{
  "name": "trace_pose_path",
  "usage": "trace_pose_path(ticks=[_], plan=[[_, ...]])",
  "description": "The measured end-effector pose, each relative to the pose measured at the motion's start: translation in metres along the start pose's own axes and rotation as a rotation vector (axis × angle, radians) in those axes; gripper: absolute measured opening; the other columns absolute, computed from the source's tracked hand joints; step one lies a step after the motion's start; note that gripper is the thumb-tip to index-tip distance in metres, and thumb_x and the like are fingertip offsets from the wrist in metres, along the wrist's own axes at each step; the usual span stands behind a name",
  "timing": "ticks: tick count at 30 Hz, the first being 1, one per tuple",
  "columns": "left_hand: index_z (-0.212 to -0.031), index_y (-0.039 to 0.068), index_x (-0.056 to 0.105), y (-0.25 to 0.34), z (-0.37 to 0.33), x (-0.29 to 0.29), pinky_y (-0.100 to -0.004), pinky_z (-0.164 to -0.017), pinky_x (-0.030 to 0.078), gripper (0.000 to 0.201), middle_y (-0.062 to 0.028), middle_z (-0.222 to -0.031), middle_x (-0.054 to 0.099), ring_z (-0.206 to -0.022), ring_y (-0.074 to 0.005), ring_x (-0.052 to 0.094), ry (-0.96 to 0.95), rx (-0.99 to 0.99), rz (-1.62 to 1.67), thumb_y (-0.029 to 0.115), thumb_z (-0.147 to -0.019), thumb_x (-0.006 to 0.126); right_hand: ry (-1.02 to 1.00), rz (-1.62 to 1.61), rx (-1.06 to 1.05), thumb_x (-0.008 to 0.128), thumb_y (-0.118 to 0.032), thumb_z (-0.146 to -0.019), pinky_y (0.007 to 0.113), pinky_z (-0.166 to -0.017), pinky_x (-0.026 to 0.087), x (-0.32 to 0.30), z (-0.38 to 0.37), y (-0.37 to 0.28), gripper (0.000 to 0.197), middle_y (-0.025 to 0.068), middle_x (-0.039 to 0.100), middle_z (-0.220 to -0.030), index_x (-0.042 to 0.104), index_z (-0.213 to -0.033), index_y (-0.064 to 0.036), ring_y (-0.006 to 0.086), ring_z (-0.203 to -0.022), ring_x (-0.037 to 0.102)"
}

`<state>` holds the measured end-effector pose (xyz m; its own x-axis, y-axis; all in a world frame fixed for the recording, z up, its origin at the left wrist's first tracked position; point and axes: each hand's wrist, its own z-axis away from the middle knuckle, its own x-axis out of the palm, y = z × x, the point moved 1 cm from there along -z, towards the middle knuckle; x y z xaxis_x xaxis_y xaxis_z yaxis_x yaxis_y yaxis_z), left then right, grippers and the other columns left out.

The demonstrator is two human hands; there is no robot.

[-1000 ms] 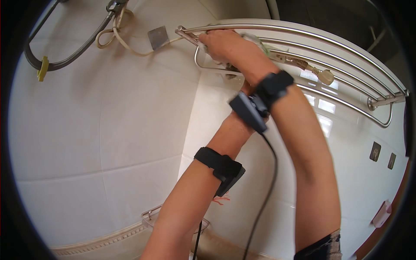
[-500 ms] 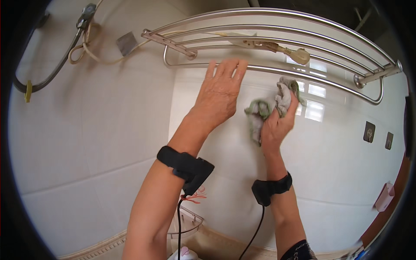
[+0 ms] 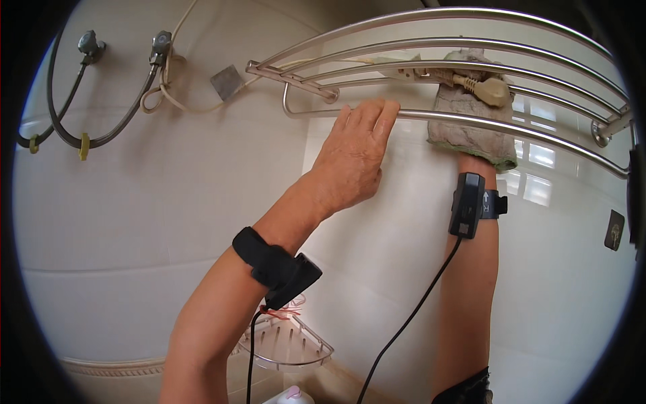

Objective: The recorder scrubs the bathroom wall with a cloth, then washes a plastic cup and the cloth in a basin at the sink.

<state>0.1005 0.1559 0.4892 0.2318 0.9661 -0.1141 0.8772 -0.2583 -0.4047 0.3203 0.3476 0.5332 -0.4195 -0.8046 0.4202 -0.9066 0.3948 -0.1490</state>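
A metal towel rack is fixed to the white tiled wall. My left hand is at its lower rail, with the fingers bent over the bar and the thumb below. A grey cloth with green edging covers my right hand, which is raised behind the lower rail against the wall. The cloth hides its fingers; only the wrist shows beneath. A cream plug on a cord hangs among the rack's bars, in front of the cloth.
Two valves with grey hoses are on the left wall, near a looped cream cord and a square grey plate. A wire corner shelf sits low by my left forearm. A hook plate is at right. Black cables trail from both wrist straps.
My right hand has moved up and right behind the lower rail, and the bunched cloth is now spread over it. My left hand's fingers have bent onto the rail. The view has shifted left.
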Motion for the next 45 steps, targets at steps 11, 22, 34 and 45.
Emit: trace_pose_path(ticks=[11,22,34,45], plan=[[-0.133,0.004,0.029,0.0,0.006,0.007,-0.042,-0.098,0.037,0.076,-0.018,-0.127,0.039,-0.114,-0.0364,0.041,0.066,-0.04,-0.034,-0.015,-0.062,0.048,-0.059,-0.066,0.17,0.046,-0.021,-0.096,0.029,-0.082,0.048,0.031,-0.023,0.113,0.033,0.007,0.058,-0.108,0.048,-0.122,-0.0024,0.0174,-0.093,0.057],[-0.124,0.002,0.035,-0.013,0.005,0.006,-0.0435,-0.095,0.037,0.066,-0.0156,-0.114,0.047,-0.108,-0.0344,0.046,0.083,0.013,-0.043,-0.011,-0.063,0.058,-0.083,0.008,0.194,0.046,-0.021,-0.096,0.029,-0.081,0.048,0.066,-0.012,0.112,0.032,0.0068,0.058,-0.107,0.048,-0.122,-0.0024,0.017,-0.092,0.057],[-0.122,0.005,0.041,-0.005,0.001,0.006,-0.0408,-0.094,0.039,0.064,-0.0155,-0.117,0.048,-0.105,-0.035,0.047,0.117,-0.071,0.015,-0.018,-0.062,0.051,0.012,0.305,-0.12,0.046,-0.021,-0.096,0.028,-0.079,0.049,0.029,0.031,-0.146,0.032,0.0066,0.059,-0.107,0.049,-0.121,-0.0024,0.0166,-0.091,0.058],[-0.125,0.003,0.035,0.008,-0.006,0.013,-0.0465,-0.1,0.034,0.064,-0.0163,-0.116,0.045,-0.11,-0.0338,0.045,0.113,-0.097,-0.013,-0.015,-0.066,0.051,0.024,0.364,-0.21,0.046,-0.021,-0.096,0.028,-0.078,0.049,0.016,0.053,-0.201,0.031,0.0064,0.059,-0.106,0.049,-0.121,-0.0024,0.0162,-0.09,0.058]])
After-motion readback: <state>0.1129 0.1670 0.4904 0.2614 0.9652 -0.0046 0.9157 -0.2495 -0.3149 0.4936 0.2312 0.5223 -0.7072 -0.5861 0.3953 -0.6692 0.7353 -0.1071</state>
